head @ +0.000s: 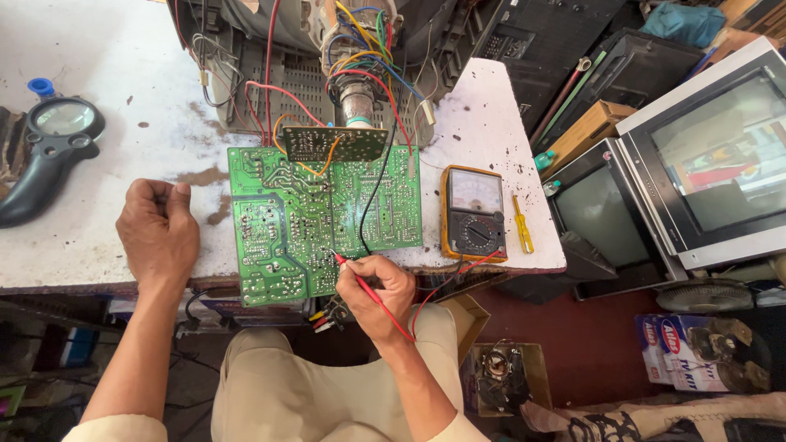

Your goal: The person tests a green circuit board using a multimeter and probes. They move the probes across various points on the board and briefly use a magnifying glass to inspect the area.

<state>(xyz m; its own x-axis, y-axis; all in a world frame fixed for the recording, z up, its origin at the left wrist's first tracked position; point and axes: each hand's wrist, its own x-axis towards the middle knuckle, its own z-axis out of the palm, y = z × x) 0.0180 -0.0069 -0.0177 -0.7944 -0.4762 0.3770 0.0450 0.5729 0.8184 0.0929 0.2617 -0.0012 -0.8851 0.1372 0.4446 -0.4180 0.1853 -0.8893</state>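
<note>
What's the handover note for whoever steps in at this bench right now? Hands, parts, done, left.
Left hand: closed fist resting on the white table, beside the green circuit board, holding nothing visible.
Right hand: grips the red probe, tip touching the board's solder side.
Analog multimeter lies right of the board, yellow screwdriver beside it.
Done: board flipped, wired up, one probe placed.
Left: second probe not visibly placed; needle reading too small to tell.
</note>
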